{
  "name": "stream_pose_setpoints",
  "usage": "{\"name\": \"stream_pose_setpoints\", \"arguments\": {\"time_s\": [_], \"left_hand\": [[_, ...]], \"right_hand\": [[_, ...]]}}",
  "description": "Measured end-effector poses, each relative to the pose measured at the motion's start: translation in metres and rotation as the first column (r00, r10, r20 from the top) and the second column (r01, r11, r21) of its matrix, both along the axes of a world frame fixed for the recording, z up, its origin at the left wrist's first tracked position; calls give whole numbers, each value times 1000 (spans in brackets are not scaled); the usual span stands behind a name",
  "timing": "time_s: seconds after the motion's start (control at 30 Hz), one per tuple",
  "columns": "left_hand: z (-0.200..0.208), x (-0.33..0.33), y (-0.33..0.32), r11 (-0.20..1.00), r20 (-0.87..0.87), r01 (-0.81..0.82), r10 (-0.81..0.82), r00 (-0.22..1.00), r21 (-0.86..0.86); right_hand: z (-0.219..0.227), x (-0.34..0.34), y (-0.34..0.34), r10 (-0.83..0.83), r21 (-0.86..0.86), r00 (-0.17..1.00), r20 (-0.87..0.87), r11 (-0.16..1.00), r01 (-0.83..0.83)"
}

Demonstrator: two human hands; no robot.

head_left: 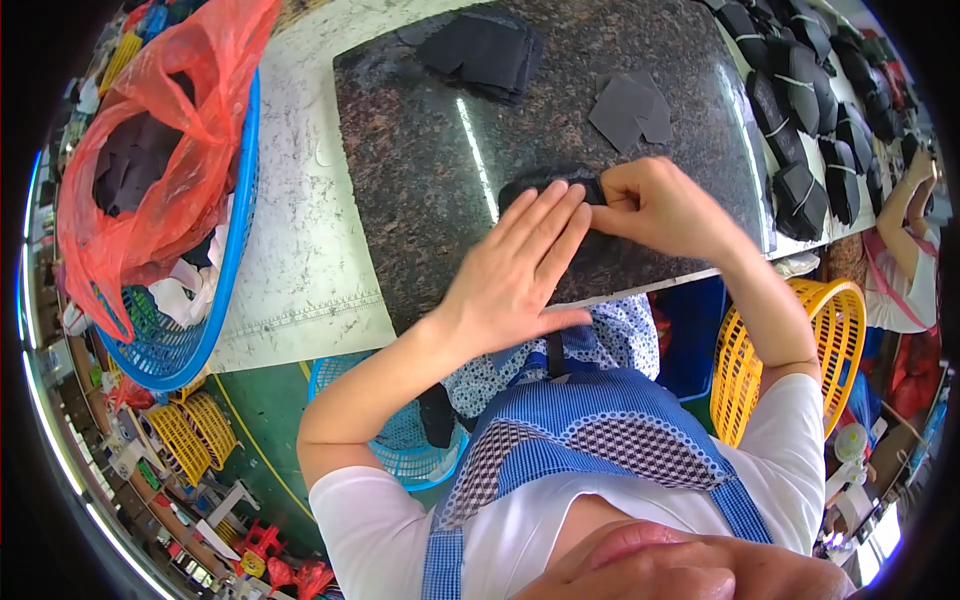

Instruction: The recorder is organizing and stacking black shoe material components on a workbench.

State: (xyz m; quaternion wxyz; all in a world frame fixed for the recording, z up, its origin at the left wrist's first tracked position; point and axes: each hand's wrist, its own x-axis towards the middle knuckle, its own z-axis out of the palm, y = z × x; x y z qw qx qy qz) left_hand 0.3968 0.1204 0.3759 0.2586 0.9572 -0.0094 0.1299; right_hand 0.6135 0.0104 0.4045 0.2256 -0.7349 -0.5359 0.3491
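My left hand (520, 260) lies flat with its fingers stretched out over a black piece of material (540, 177). Beside it, my right hand (665, 205) is closed, its thumb and curled fingers pinching the right end of that black piece. Much of the piece is hidden under my hands, so its full shape cannot be seen. Both hands are near the front edge of a dark speckled stone slab (415, 190). Farther back on the slab are a stack of black cut pieces (480, 55) and a few dark grey cut pieces (630, 112).
At the left stands a blue basket (243, 230) with a red plastic bag (90, 225) in it. Several tied black bundles (800, 90) line the right side. Below the table edge are a light blue basket (410, 465) and a yellow basket (735, 370). Another person (905, 250) is at far right.
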Motion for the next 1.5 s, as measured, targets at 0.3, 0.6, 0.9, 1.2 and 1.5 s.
{"name": "stream_pose_setpoints", "arguments": {"time_s": [0.3, 0.6, 0.9, 1.2, 1.5], "left_hand": [[2, -11, 9, 997, 80, -31, 37, 996, -74], [5, -64, 60, 798, 112, -513, 569, 815, -317], [7, -28, 75, 974, 254, -162, 119, 960, 157], [3, 14, 103, 942, 253, -313, 277, 927, 118], [10, 74, 80, 983, 186, -179, 171, 967, 25]], "right_hand": [[-43, 44, 157, -46, 529, 977, 209, 845, -74], [-11, 24, 130, 166, 677, 918, 361, 630, -380], [-21, 12, 128, 76, 570, 993, 85, 814, -111], [43, 42, 59, -460, 809, 666, 587, 362, -463], [-1, 31, -12, -247, 632, 878, 410, 771, -78]]}}
